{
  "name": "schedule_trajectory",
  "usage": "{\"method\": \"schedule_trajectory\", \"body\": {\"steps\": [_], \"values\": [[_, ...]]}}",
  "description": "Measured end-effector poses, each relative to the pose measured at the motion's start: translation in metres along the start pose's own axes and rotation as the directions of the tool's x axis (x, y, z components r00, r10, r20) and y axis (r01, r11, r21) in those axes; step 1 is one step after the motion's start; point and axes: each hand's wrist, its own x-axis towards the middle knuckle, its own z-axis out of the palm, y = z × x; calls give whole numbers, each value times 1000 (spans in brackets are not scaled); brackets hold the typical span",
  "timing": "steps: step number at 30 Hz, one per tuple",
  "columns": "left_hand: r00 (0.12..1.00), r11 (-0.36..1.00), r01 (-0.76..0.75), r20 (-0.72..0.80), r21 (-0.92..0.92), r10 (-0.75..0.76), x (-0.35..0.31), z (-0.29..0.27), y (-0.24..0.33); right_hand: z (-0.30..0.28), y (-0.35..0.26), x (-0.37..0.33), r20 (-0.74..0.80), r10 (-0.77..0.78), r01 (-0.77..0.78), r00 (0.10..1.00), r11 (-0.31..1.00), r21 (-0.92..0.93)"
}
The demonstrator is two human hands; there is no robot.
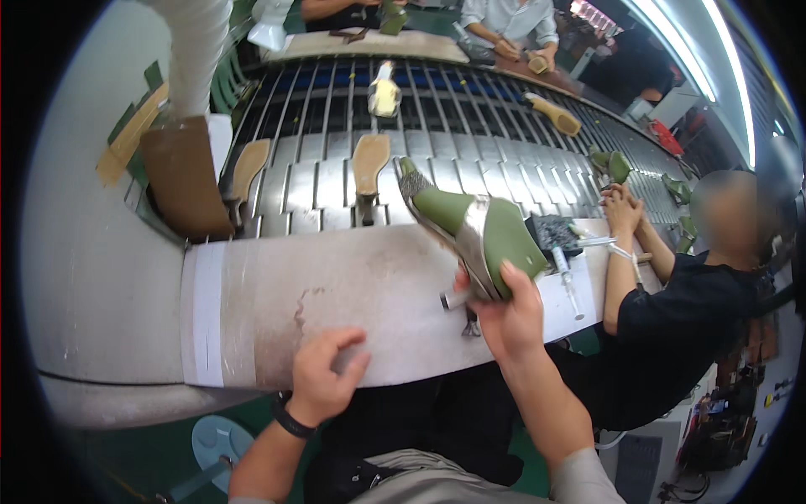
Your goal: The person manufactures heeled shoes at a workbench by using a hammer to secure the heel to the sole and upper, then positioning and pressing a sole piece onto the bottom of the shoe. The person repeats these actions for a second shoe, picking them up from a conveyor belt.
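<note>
My right hand (514, 317) is closed round the heel part of a sandal on a green shoe last (495, 239), held above the bench. A silvery strap crosses the last, and a dark glittery band sits near its toe, which points up and to the left. Below the strap, beside my fingers, a pale cylinder with a dark end sticks out; it may be the sandal's heel. My left hand (329, 374) hovers over the bench's front edge, thumb and fingers apart, holding nothing.
Beyond the pale bench (353, 277) runs a slatted metal conveyor (470, 168) carrying tan soles with heels (370, 164). Syringes (567, 281) and a dark speckled block (554, 233) lie right of the sandal. A co-worker (684, 302) sits at the right, hands together; others work across the conveyor.
</note>
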Motion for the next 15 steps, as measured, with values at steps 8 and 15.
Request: {"method": "schedule_trajectory", "body": {"steps": [8, 15], "values": [[943, 890, -326, 41, 317, 331, 0, 13, 5, -11, 16, 202, -190, -334, 33, 923, 562, -827], [993, 992, -80, 78, -100, 88, -26, 24, 27, 19, 25, 61, 386, -527, 535, 757, 162, -829]]}}
